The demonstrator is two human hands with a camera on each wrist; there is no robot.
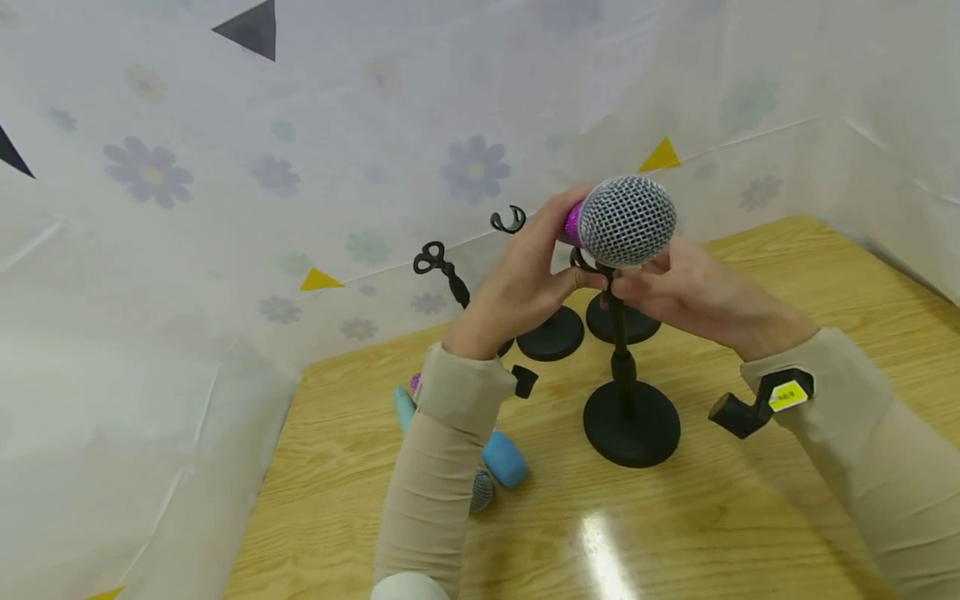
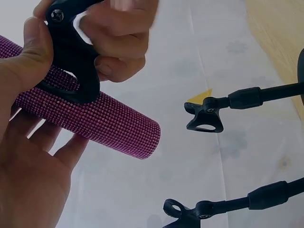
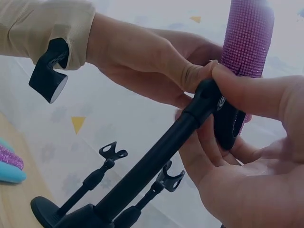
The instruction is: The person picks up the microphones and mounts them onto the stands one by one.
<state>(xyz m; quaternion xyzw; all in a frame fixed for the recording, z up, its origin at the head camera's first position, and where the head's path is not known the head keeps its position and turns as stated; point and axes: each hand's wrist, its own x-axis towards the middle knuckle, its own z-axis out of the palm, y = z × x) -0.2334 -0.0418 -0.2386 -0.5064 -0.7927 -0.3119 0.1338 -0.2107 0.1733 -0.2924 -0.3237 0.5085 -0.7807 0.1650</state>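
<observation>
A microphone with a purple rhinestone handle (image 2: 118, 123) and a silver mesh head (image 1: 628, 221) lies across the top of a black desk stand (image 1: 632, 427). My left hand (image 1: 517, 283) grips the handle, its thumb near the clip and its fingers beneath. The stand's black clip (image 2: 78, 57) sits against the handle; I cannot tell whether the handle is fully seated in it. My right hand (image 1: 693, 287) pinches the clip near its pivot, with thumb and curled fingers (image 3: 247, 88) around it. Both hands are close together above the upright stand.
More black stands with bare clips (image 1: 432, 257) stand behind, their round bases (image 1: 551, 335) on the wooden table (image 1: 337, 500). Under my left forearm lie a blue-covered microphone (image 1: 505, 458), a silver mesh head (image 1: 482, 490) and a teal item (image 1: 404, 407). A flower-print sheet (image 1: 360, 125) hangs behind.
</observation>
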